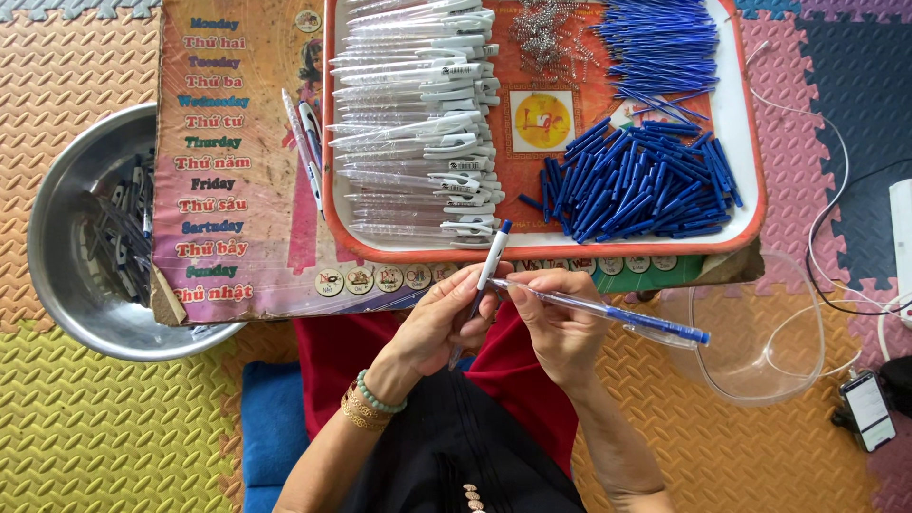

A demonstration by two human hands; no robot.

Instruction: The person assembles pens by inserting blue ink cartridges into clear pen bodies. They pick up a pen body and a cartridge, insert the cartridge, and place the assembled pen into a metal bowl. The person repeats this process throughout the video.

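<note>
Both hands meet just below the near edge of the tray, above the person's lap. Left hand [446, 318], bracelets at the wrist, has its grip closed around a white pen barrel [486, 271] with a blue tip, held nearly upright and tilted slightly right. Right hand [556, 323] has its grip pinched on a blue refill [608, 312] that runs out to the right, its near end touching the pen barrel between the fingertips. Beyond the hands, an orange-rimmed tray [750, 142] sits on a printed board [237, 142] and holds a stack of clear and white pen barrels [418, 123] on its left, a heap of blue caps [632, 185] on the right, a bundle of blue refills [660, 43] at the far right and a small pile of metal springs [546, 33] between. A steel bowl [66, 237] with finished pens stands at the left, and a clear plastic tub [760, 332] lies on the foam floor mat [104, 437] at the right.
</note>
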